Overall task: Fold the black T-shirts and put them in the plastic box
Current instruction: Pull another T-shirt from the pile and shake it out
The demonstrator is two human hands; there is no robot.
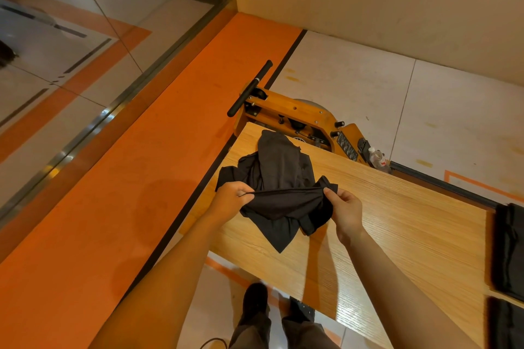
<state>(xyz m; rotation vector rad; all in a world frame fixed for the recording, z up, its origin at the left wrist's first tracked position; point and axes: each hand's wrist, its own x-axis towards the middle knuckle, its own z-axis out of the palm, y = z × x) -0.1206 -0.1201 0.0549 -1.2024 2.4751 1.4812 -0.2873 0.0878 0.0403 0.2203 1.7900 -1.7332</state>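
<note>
1. The left hand (231,198) and right hand (346,208) reach out over the wooden table (397,221). Each pinches one end of a stretched edge of a black T-shirt (279,207), fingers curled tight on the cloth. The edge runs taut between the two hands.
2. The rest of the shirt hangs crumpled below the taut edge and lies on the table. A second heap of dark cloth (279,159) sits just behind it, touching it. Whether the heap is one shirt or several cannot be told.
3. Risk: lifting may drag the heap along, because the layers overlap and cling.
4. Risk: the held edge may not be a hem or shoulder line. Which part it is cannot be told; a wrong edge gives a skewed fold.
5. Risk: the shirts lie near the table's left edge. A sideways shake may send cloth over it to the orange floor (127,178).
6. Dark folded cloth (510,249) lies at the far right. The plastic box cannot be identified with certainty, so the drop point is unconfirmed.
</note>
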